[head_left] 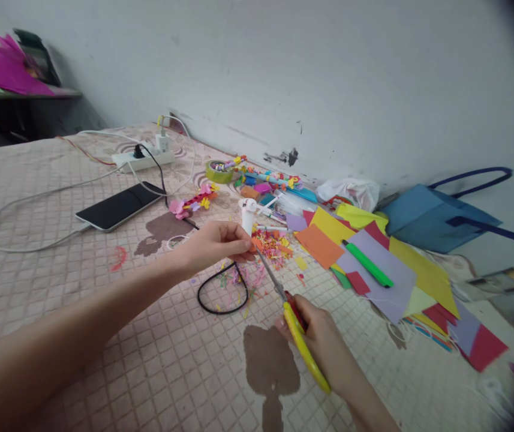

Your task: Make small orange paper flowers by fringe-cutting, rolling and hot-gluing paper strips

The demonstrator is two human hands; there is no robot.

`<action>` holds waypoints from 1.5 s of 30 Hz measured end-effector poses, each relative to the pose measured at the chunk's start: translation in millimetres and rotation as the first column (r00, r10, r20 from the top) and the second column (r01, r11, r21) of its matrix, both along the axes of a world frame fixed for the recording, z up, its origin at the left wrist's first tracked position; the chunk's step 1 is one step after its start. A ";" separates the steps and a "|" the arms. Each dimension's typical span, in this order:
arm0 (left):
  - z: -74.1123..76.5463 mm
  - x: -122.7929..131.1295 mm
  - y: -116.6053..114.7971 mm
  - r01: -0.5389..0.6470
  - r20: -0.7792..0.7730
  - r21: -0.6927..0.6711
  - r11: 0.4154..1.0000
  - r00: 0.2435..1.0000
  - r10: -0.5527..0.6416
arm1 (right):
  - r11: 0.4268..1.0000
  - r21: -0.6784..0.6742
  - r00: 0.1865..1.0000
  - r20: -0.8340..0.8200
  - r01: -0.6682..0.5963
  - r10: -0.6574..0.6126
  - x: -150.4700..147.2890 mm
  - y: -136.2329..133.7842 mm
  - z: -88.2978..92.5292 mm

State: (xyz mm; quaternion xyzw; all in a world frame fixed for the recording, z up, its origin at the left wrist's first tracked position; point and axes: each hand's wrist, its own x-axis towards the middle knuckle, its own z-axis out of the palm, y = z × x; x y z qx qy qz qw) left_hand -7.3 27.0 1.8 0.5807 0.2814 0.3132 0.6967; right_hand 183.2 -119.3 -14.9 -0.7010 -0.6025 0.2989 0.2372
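Note:
My right hand (322, 333) grips a pair of scissors (299, 339) with yellow and red handles, the blades pointing up and away. At the blade tips, my left hand (225, 241) is pinched closed on something small, perhaps a bit of orange paper, mostly hidden by the fingers. Just beyond the left hand stands a white glue gun (247, 216). Small cut paper scraps (277, 247) in pink, yellow and orange lie beside the blades. A black cord loop (223, 312) rests on the cloth below my left hand.
Coloured paper sheets (324, 243) and a green marker (368, 264) lie at right, near a blue bag (436, 219). At left are a phone (120, 207) on a cable and a power strip (144, 161). Green tape (219, 172) and paper flowers (194, 202) sit toward the wall.

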 end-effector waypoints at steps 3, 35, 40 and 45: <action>-1.6 -1.0 2.1 0.016 -0.001 0.020 1.000 1.000 -0.016 | 1.000 0.008 1.000 -0.001 -0.001 0.001 -0.2 -0.2 0.7; 1.8 -0.3 -2.6 -0.005 0.008 -0.097 0.995 1.000 0.006 | 0.997 -0.041 0.987 -0.152 -0.058 0.051 7.2 1.7 -11.5; -1.6 3.1 -6.6 -0.008 0.078 -0.153 0.988 0.997 0.020 | 0.998 -0.039 0.979 -0.198 -0.048 0.039 5.9 1.1 -19.2; -5.5 10.3 -18.1 -0.061 0.171 -0.251 0.966 0.980 0.106 | 0.998 -0.045 0.975 -0.221 -0.032 0.022 2.9 0.7 -19.2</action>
